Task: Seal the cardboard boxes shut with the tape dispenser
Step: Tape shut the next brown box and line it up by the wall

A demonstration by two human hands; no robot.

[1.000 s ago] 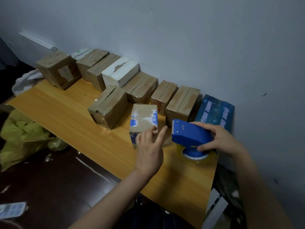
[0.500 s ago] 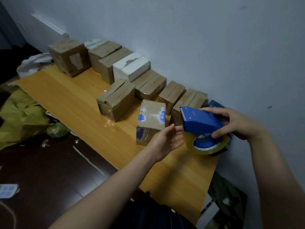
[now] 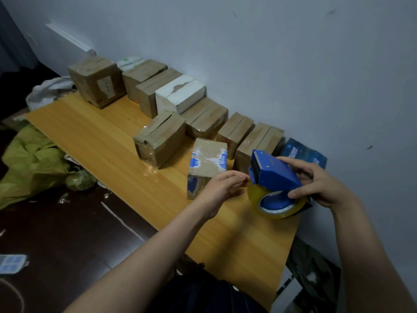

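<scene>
My right hand [image 3: 320, 184] grips a blue tape dispenser [image 3: 274, 175] with a yellowish tape roll [image 3: 277, 206], held just above the wooden table [image 3: 101, 143], its toothed blade pointing up and left. My left hand [image 3: 223, 186] reaches toward the dispenser's front; its fingertips are at the tape by the blade, fingers loosely curved, and whether they pinch the tape end I cannot tell. Right behind my left hand stands a small cardboard box with blue print [image 3: 206, 166]. A brown taped box [image 3: 160, 138] sits to its left.
A row of several cardboard boxes [image 3: 234, 129] and a white box [image 3: 180, 93] lines the wall, with a large box [image 3: 97, 80] at the far end and a dark blue box [image 3: 302, 153] at the near end. Green and white bags [image 3: 31, 159] lie on the dark floor at left.
My right hand lifted the dispenser off the table and tilted its blade up. My left hand left the printed box and moved right to the dispenser's front.
</scene>
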